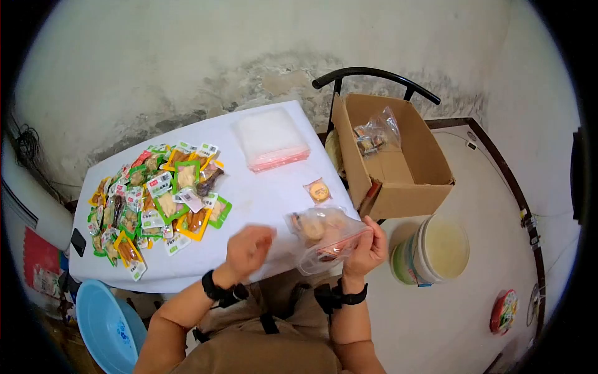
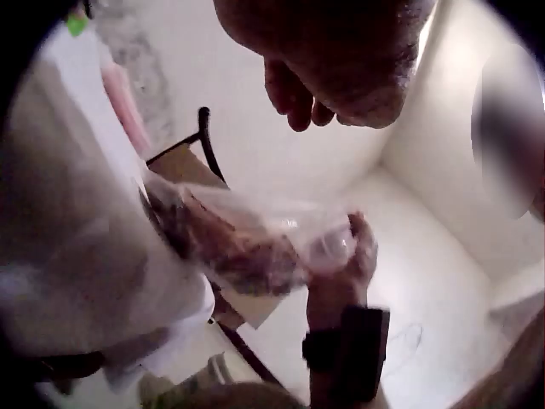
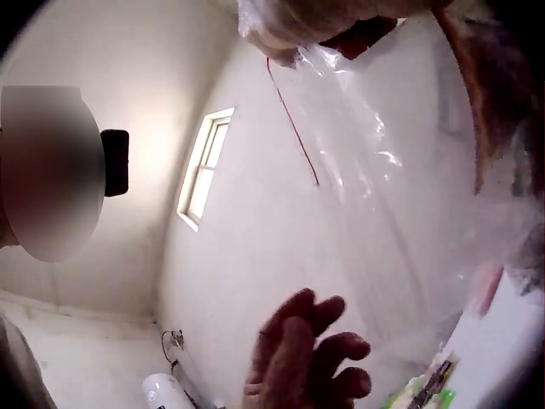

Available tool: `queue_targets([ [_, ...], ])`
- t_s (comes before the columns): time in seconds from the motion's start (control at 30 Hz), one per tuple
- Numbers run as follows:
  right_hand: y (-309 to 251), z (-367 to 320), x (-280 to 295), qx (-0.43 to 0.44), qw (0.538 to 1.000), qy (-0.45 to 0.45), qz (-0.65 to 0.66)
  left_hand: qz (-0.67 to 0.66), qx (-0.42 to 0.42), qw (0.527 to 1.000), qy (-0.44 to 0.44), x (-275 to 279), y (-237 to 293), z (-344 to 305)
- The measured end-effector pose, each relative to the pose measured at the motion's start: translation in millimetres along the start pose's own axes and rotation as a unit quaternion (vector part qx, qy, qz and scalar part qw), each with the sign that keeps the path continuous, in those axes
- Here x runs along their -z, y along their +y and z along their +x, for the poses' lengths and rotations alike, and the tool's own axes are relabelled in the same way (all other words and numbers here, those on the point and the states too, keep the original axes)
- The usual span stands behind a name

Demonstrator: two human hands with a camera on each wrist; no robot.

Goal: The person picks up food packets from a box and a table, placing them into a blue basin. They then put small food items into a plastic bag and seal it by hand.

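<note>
My right hand (image 1: 366, 249) pinches the top edge of a clear zip bag (image 1: 324, 240) with a red strip along its mouth. Inside the bag are a round, pale biscuit-like piece and some reddish-brown packets; the right wrist view shows its clear film (image 3: 366, 162) up close. My left hand (image 1: 249, 252) hovers over the table's front edge, left of the bag, blurred and holding nothing. Its fingers (image 3: 341, 345) are loosely bent and apart in the right wrist view. Just beyond the bag lies a small wrapped round biscuit (image 1: 318, 191).
On the white-covered table (image 1: 249, 193) are a heap of snack packets (image 1: 152, 193), a stack of clear bags (image 1: 274, 140) and a phone (image 1: 78, 242). A cardboard box (image 1: 405, 193) holding a filled bag (image 1: 377, 134) stands at right, near a bucket (image 1: 430, 252). A blue basin (image 1: 103, 324) sits lower left.
</note>
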State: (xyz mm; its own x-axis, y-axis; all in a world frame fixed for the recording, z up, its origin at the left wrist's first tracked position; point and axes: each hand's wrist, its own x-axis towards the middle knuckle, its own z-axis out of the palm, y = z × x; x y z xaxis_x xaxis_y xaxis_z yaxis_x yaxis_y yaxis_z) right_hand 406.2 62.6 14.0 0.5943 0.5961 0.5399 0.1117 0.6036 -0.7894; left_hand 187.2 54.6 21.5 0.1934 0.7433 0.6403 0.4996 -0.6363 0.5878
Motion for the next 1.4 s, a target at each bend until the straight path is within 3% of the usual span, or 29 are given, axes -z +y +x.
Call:
queue_targets([
  [0.03,-2,1,0,-0.014,1.000,0.013,0.011,0.008,0.015,1.000,0.018,-1,-11,17],
  [0.07,-4,0,0,-0.014,1.000,0.011,0.009,0.023,0.107,0.994,-0.011,-7,-14,38],
  [0.2,-17,0,0,-0.002,1.000,-0.001,-0.021,0.090,-0.030,0.980,-0.173,-62,-66,89],
  [0.23,-20,1,0,0.010,0.999,-0.006,-0.038,0.085,-0.033,0.981,-0.171,-80,-77,93],
  [0.3,-23,0,2,0.020,0.999,-0.014,-0.038,0.173,-0.123,0.931,-0.297,-108,-88,103],
  [0.37,-24,-1,5,0.030,0.998,-0.019,-0.042,0.171,-0.111,0.925,-0.321,-119,-88,100],
  [0.43,-28,0,5,0.014,0.998,-0.045,-0.030,0.110,0.008,0.935,-0.338,-110,-76,106],
  [0.5,-36,3,-3,-0.003,0.999,-0.042,0.007,0.117,0.018,0.941,-0.318,-108,-75,106],
  [0.57,-24,7,-8,-0.005,0.998,-0.048,-0.050,0.175,0.056,0.939,-0.291,-97,-80,103],
  [0.6,-17,12,-12,0.009,0.995,-0.055,-0.082,0.176,0.016,0.958,-0.224,-92,-88,98],
  [0.63,-17,17,-20,0.004,0.995,-0.058,-0.078,0.181,0.020,0.957,-0.225,-78,-83,98],
  [0.7,-17,30,-39,-0.064,0.996,-0.063,-0.021,0.157,0.117,0.964,-0.181,-49,-76,95],
  [0.77,-19,44,-58,-0.060,0.995,-0.076,-0.005,0.175,0.123,0.969,-0.125,-38,-96,81],
  [0.8,-20,50,-68,-0.051,0.995,-0.083,0.006,-0.049,0.264,0.962,-0.048,-35,-111,75],
  [0.83,-18,55,-77,-0.051,0.995,-0.088,0.011,-0.271,0.381,0.883,0.035,-26,-111,73],
  [0.87,-13,59,-86,-0.014,0.996,-0.079,0.043,-0.324,0.398,0.855,0.073,-13,-112,67],
  [0.9,-11,62,-93,0.024,0.995,-0.069,0.074,-0.322,0.397,0.856,0.078,-1,-101,63],
  [0.97,-15,61,-96,0.056,0.994,-0.073,0.052,-0.343,0.353,0.852,0.178,18,-81,53],
  [1.1,-14,38,-76,-0.031,0.983,-0.174,-0.047,-0.348,0.267,0.872,0.217,44,-34,40],
  [1.17,-14,28,-59,-0.066,0.970,-0.214,-0.092,-0.356,0.248,0.881,0.189,45,-7,25],
  [1.23,-24,21,-46,-0.062,0.969,-0.213,-0.112,-0.280,0.197,0.938,0.052,32,19,13],
  [1.3,-31,15,-35,-0.083,0.965,-0.224,-0.109,-0.232,0.133,0.963,-0.033,22,44,13],
  [1.37,-31,11,-26,-0.081,0.966,-0.222,-0.108,-0.201,0.106,0.973,-0.039,2,36,5],
  [1.4,-34,9,-22,-0.074,0.965,-0.222,-0.119,-0.123,0.031,0.992,-0.030,-5,34,4],
])
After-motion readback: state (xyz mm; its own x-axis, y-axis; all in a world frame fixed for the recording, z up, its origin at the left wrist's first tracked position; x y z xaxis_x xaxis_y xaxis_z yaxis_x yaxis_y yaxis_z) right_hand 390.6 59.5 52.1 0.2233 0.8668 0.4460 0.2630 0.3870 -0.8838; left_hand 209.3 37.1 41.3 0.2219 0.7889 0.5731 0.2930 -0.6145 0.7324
